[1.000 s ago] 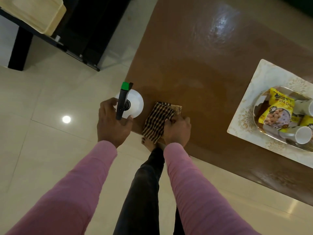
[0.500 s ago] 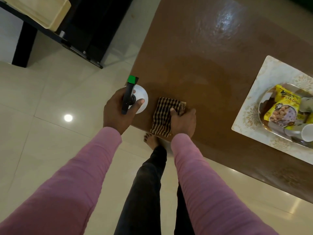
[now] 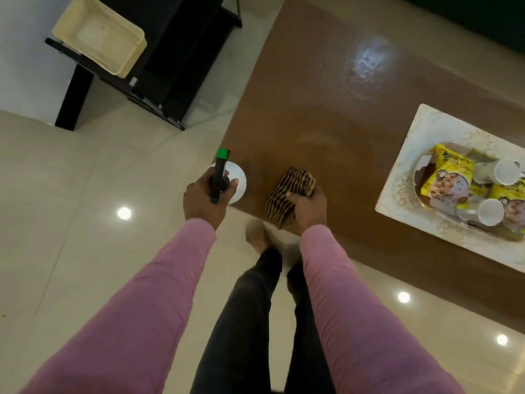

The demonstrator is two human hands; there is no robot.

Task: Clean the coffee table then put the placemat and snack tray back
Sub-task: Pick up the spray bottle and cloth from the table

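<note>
Gathering the cloth [image 3: 292, 189] at the near edge of the coffee table [image 3: 312, 109], your right hand [image 3: 309, 207] now bunches it in curled fingers, your left hand [image 3: 203, 200] still grips the spray bottle [image 3: 227, 180], and the placemat [image 3: 403, 177] with the snack tray [image 3: 417, 172] sits unmoved farther right, so wiping remains unfinished.
</note>
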